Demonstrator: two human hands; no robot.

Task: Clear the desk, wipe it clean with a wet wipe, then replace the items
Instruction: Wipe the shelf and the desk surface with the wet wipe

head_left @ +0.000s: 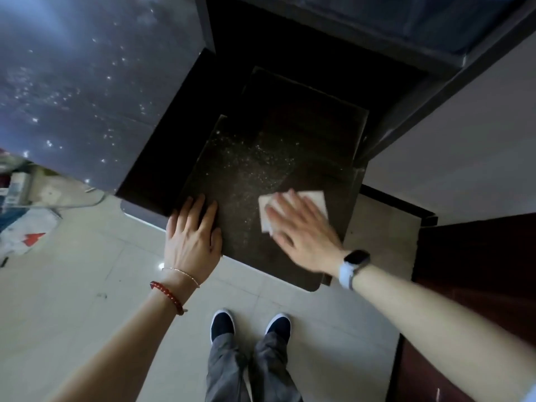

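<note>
Dusty dark desk (pixel 246 181), two flat hands (one wet wipe (pixel 313 200) under right hand (pixel 301 230)).

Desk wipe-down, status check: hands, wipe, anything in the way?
Right hand flat on wet wipe, pressing it to the desk. Left hand flat on desk's left edge. White specks ahead of wipe. No items on top.

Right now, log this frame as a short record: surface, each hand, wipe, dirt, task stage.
surface: dark desk top, nothing on it but the wipe
left hand: left hand lies flat on the near left corner, fingers straight
right hand: right hand presses flat on the wipe
wipe: white wet wipe, folded, at the right side of the top
dirt: pale specks spread over the middle, beyond the wipe
wrists: red bead bracelet on the left, watch on the right
stage: desk cleared, wiping under way, items not yet replaced
</note>
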